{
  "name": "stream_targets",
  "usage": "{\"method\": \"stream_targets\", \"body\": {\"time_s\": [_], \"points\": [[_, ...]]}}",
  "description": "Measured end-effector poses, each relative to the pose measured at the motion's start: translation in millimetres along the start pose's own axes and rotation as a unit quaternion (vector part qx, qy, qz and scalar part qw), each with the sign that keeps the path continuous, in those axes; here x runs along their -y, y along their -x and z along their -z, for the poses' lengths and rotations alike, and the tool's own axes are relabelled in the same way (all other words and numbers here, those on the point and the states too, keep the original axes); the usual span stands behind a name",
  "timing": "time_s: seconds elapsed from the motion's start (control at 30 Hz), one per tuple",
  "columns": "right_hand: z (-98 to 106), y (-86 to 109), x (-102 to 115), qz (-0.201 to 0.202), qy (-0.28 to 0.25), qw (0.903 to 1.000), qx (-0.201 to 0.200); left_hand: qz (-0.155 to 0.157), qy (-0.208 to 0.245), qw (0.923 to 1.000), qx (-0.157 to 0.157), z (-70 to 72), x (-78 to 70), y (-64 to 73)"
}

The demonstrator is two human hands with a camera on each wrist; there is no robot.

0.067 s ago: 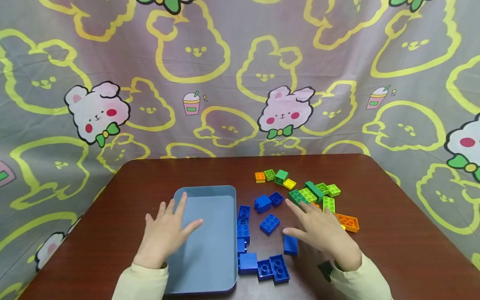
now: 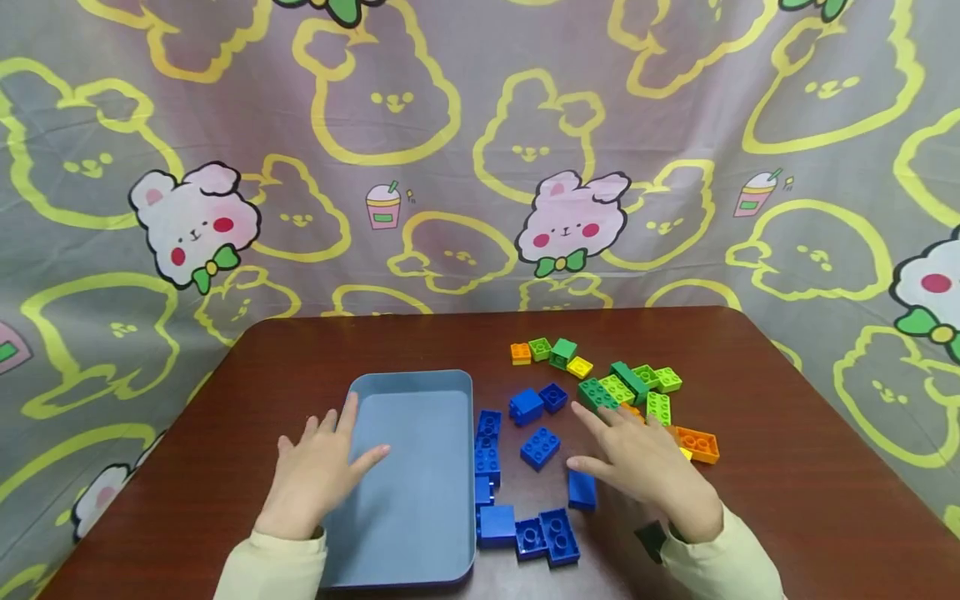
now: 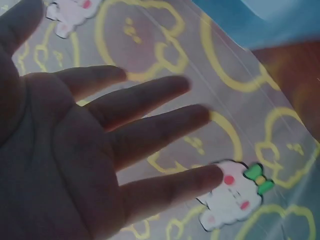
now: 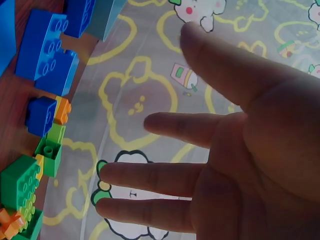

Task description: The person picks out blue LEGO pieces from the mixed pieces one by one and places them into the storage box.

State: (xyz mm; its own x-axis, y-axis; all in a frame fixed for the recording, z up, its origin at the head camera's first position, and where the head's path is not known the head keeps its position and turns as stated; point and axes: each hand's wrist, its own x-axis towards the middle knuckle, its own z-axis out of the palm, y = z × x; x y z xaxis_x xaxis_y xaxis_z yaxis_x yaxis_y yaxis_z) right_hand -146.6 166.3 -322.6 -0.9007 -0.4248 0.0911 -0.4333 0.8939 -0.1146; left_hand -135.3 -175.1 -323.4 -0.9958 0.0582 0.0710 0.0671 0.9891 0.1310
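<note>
Fingers spread, my left hand (image 2: 311,477) hovers over the left edge of a blue-grey tray (image 2: 408,575). Its palm holds nothing in the left wrist view. My right hand (image 2: 651,468) is likewise spread and bare, above the toy building bricks to the right. By its thumb lies a blue brick (image 2: 581,490), and another blue brick (image 2: 540,448) with studs up sits to its left. Just beyond its fingertips are a dark green brick (image 2: 597,394) and a lime brick (image 2: 617,389). The hand partly covers some orange and yellow bricks.
More blue bricks line the tray's right side, including a large square one (image 2: 497,527). An orange brick (image 2: 698,445) lies right of the right hand. Toward the back stand small bricks, among them a green one (image 2: 563,353). A patterned curtain (image 2: 465,125) hangs behind the table.
My left hand has shifted slightly left and toward me, over the tray's left edge. The right hand and the bricks look the same.
</note>
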Motion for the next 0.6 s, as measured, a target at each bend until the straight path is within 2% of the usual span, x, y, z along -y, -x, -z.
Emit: {"method": "stream_targets", "body": {"time_s": [0.1, 0.23, 0.43, 0.6], "points": [[0.7, 0.1, 2.6, 0.01, 0.008, 0.9999, 0.002, 0.015, -0.006, 0.9997, 0.018, -0.1, 14.8, 3.1], [1.0, 0.1, 7.4, 0.013, 0.006, 0.9998, 0.011, 0.038, 0.002, 0.9981, 0.049, -1.5, 25.6, 6.7], [-0.5, -0.2, 15.0, 0.022, -0.017, 0.9986, 0.045, 0.064, 0.012, 0.9925, 0.103, -11.8, 27.4, 6.7], [-3.9, -0.5, 18.4, 0.056, -0.045, 0.9938, 0.085, 0.07, 0.008, 0.9906, 0.117, -16.1, 28.0, 4.8]]}}
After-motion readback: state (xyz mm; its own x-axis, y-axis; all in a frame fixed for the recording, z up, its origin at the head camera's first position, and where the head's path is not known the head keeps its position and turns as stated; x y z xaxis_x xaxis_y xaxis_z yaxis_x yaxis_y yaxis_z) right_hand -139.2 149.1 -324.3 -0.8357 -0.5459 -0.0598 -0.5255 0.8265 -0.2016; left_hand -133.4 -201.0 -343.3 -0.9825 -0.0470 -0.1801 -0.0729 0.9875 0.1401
